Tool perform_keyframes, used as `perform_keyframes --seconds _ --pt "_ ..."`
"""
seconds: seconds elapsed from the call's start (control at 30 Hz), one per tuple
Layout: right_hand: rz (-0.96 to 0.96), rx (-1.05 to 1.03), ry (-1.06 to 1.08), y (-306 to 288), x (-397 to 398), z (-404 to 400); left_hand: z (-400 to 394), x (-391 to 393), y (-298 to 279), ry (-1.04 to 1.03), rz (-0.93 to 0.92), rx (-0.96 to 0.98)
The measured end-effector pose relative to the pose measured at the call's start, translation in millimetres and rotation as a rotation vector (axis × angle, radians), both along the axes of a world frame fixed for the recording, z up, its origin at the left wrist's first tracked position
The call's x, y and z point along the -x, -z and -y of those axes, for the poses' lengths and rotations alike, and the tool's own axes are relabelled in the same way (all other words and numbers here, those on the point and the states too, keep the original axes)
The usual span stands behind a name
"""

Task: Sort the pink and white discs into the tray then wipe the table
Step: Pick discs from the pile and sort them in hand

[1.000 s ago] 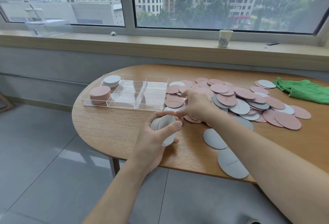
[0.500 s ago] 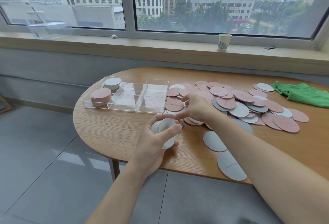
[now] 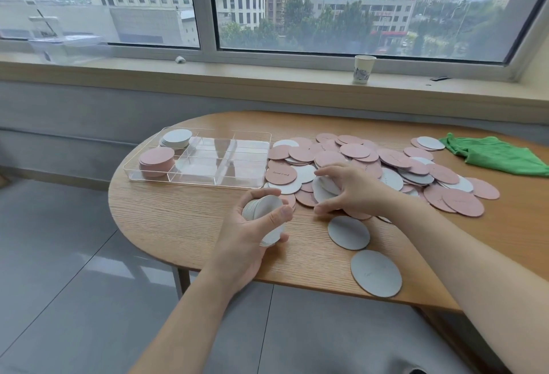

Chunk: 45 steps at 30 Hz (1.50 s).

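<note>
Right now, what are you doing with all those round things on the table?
A person is sorting discs by colour. The left hand holds a small stack of white discs, and the right hand is picking another white disc out of the big mixed pile. The clear tray already has one pink stack and one white stack in its left end. Two white discs lie alone near the table's front edge. The green cloth lies on the table, in neither hand.

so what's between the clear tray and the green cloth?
Head view: the loose pile of pink and white discs fills the table between the tray and the cloth; the right hand reaches into it.
</note>
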State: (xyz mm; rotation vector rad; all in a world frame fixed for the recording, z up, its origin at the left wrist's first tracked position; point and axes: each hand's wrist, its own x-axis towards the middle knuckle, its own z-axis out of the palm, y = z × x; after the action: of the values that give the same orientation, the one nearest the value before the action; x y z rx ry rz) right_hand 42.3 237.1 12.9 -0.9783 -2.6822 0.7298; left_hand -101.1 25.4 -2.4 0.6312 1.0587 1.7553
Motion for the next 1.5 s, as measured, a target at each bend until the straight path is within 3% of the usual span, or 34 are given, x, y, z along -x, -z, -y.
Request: perform_keyframes --seconds 0.37,0.67,0.83,1.0,1.17,1.3,1.5 --pt "-0.073 -0.057 0.083 -1.0 -13.3 -14.2 -2.6 0.0 1.8 0.016 -0.021 -0.008" --pt "-0.399 -0.121 0.122 13.3 -11.0 -1.2 -5.2 -0.2 4.5 0.008 -0.025 -0.009" --pt "-0.712 -0.149 0.066 8.8 1.8 34.2 -6.5 -2.7 6.8 -0.025 0.017 -0.043" --pt "-0.874 -0.201 -0.058 15.2 13.6 83.6 -10.3 -4.6 8.1 -0.090 0.058 -0.113" --pt "-0.937 -0.035 -0.083 34.4 21.8 115.5 -11.7 -6.3 11.4 -0.119 0.092 -0.149" --pt "-0.849 0.043 -0.135 41.3 23.6 116.1 -8.0 -5.6 11.1 -0.053 0.116 -0.112" --pt "-0.711 -0.038 -0.158 23.7 8.1 88.6 -9.2 -4.8 7.8 -0.076 0.198 -0.053"
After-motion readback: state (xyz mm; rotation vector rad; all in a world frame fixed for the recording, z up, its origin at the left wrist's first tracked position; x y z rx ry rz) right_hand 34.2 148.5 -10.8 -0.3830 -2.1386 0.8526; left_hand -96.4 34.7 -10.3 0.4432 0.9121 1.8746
